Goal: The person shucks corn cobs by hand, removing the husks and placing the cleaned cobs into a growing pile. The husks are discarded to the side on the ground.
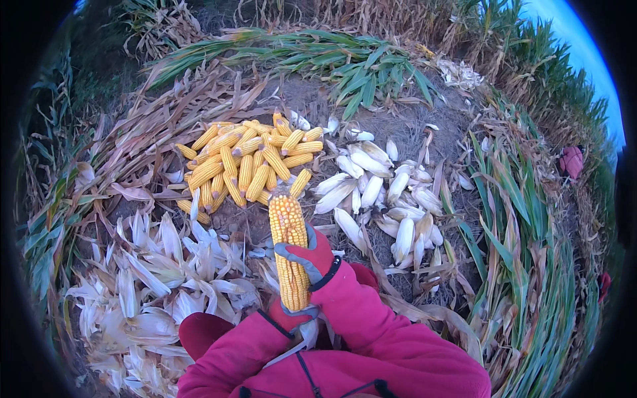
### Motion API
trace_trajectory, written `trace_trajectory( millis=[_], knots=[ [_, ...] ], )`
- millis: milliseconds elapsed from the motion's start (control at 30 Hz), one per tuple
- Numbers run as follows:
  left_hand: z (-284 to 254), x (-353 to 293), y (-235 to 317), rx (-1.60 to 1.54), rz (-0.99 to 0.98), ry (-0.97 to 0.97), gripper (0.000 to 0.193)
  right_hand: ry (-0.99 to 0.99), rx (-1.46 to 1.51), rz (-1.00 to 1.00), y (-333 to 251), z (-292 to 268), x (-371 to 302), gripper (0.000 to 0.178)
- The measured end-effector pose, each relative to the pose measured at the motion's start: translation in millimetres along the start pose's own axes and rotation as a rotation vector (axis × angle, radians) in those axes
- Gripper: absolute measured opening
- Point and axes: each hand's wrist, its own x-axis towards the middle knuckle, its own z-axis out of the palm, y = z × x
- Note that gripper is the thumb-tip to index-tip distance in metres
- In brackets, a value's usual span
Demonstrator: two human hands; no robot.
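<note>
A large husked ear of corn (289, 249), yellow with some reddish kernels, stands nearly upright in front of my body. My right hand (314, 257), in a red and grey glove, is wrapped around its middle from the right. Lower down, my left hand (292, 317), gloved alike, is closed at the ear's bottom end, its fingers partly hidden. Pale husk strips (309, 333) hang beside that hand. Just beyond the ear lies a heap of bare yellow ears (247, 159). To the right is a pile of ears still in pale husks (371, 159).
Loose stripped husks (142, 298) cover the ground at the left. Cut green stalks (524, 265) lie along the right, with more green leaves (361, 69) at the far side. Dry brown stalks (149, 136) lie at the far left. A pink object (570, 161) sits at the right edge.
</note>
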Motion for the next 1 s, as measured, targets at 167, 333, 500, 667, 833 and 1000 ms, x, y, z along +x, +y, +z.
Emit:
trace_trajectory(
  millis=[167, 333, 500, 667, 833, 1000],
  knots=[
    [4, 10, -46, 0.245, 0.074, -0.058, 0.046, -0.251, -0.505, -0.145, 14, 21, 2, 0.081],
    [12, 2, -44, 0.339, 0.02, 0.006, 0.045, -0.424, -0.744, -0.141, 16, 51, -14, 0.078],
    [10, 2, -41, 0.472, 0.0, 0.036, 0.044, -1.177, -1.426, -0.186, 56, 92, -59, 0.087],
    [11, -12, -37, 0.686, -0.042, 0.096, 0.043, -0.388, -0.759, -0.167, 39, 49, -11, 0.076],
    [-13, -13, 15, 1.172, 0.289, 0.181, 0.037, 0.063, 0.452, 0.492, 18, 14, 18, 0.046],
    [10, -22, 51, 1.102, 0.048, -0.179, 0.047, 0.46, 0.663, 0.32, 84, -33, 33, 0.047]
  ],
)
